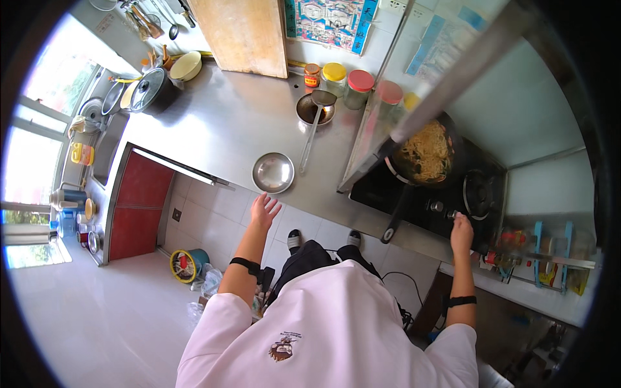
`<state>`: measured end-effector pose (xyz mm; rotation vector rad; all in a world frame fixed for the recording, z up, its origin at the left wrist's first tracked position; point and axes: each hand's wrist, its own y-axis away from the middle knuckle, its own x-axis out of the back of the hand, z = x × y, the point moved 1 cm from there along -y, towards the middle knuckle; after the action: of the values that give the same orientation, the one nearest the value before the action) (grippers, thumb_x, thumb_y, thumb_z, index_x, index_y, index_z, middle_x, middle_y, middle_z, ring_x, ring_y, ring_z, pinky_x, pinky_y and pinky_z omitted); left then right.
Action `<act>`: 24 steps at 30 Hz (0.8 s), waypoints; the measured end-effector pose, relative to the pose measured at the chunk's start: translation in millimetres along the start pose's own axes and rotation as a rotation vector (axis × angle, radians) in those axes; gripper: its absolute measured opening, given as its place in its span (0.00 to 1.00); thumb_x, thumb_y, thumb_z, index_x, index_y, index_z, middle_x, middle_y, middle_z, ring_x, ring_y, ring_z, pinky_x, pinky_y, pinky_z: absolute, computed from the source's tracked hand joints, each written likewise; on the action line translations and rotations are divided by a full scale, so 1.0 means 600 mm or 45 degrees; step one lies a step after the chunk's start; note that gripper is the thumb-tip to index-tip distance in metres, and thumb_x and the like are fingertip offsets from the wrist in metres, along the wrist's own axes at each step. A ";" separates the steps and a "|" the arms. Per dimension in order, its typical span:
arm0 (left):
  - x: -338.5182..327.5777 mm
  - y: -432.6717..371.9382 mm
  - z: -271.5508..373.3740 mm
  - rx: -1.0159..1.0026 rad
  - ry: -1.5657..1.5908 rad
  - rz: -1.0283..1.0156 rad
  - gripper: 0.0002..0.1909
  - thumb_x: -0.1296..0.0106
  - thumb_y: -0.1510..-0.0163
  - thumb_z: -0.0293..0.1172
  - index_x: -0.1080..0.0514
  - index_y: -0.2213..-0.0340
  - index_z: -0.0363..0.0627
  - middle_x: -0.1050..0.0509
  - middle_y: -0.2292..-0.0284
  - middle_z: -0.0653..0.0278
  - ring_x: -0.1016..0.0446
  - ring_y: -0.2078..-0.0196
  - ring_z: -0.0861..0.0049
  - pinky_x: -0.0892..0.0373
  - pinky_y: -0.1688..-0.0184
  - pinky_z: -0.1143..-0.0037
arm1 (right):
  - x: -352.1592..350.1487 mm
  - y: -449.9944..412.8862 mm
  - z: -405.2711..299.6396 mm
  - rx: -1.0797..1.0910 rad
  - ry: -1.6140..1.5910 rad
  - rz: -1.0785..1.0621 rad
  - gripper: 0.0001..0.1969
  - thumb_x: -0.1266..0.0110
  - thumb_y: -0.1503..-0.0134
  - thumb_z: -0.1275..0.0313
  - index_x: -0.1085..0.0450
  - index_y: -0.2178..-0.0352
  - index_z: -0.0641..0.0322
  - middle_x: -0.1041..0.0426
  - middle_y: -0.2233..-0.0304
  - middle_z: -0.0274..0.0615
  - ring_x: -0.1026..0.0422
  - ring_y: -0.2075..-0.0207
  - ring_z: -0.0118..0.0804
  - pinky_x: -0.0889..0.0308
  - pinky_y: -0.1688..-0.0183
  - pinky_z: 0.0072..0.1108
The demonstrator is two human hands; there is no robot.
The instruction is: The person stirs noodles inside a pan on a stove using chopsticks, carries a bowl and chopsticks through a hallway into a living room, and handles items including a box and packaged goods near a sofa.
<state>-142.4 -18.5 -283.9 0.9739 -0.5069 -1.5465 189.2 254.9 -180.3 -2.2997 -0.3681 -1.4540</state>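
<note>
My left hand (265, 211) hangs with spread fingers just below an empty metal bowl (273, 172) at the counter's front edge, holding nothing. At the stove's front, my right hand (461, 233) has its fingertips on a control knob (451, 214). Beside that is another knob (436, 206). A black wok (446, 180) with noodle-like food (428, 153) sits on the left burner, its handle (398, 218) pointing towards me. Behind the metal bowl, a spatula (313, 131) rests across a small bowl (305, 109) with dark residue.
A glass partition with a metal frame (361, 167) stands left of the wok. Lidded jars (359, 87) and a wooden board (257, 39) line the wall. A lidded pot (150, 92) stands by the sink (107, 150). A bucket (187, 266) is on the floor; bottles sit in a rack (538, 257) at right.
</note>
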 end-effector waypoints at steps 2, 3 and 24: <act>0.000 -0.027 0.000 -0.049 0.011 -0.111 0.23 0.59 0.59 0.29 0.52 0.61 0.41 0.49 0.60 0.56 0.45 0.58 0.63 0.40 0.62 0.64 | 0.035 0.017 -0.016 -0.076 0.031 0.055 0.17 0.68 0.52 0.63 0.39 0.80 0.68 0.36 0.78 0.49 0.38 0.74 0.47 0.44 0.72 0.27; -0.005 -0.038 0.003 -0.052 0.015 -0.172 0.24 0.59 0.59 0.28 0.54 0.60 0.41 0.48 0.61 0.56 0.44 0.59 0.63 0.39 0.63 0.64 | 0.054 0.027 -0.024 -0.141 0.069 0.091 0.17 0.68 0.52 0.63 0.39 0.81 0.67 0.36 0.79 0.48 0.38 0.74 0.46 0.44 0.73 0.26; 0.006 -0.026 0.060 0.207 -0.192 -0.531 0.17 0.62 0.66 0.23 0.45 0.68 0.46 0.42 0.67 0.62 0.43 0.65 0.71 0.42 0.61 0.68 | 0.128 0.045 -0.060 -0.582 -1.347 0.870 0.15 0.60 0.54 0.63 0.39 0.77 0.69 0.36 0.82 0.42 0.35 0.83 0.30 0.36 0.80 0.15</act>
<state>-180.7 -25.5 -277.1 1.1443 -0.5663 -1.9870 204.3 215.6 -102.4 -2.9358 0.5104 0.0894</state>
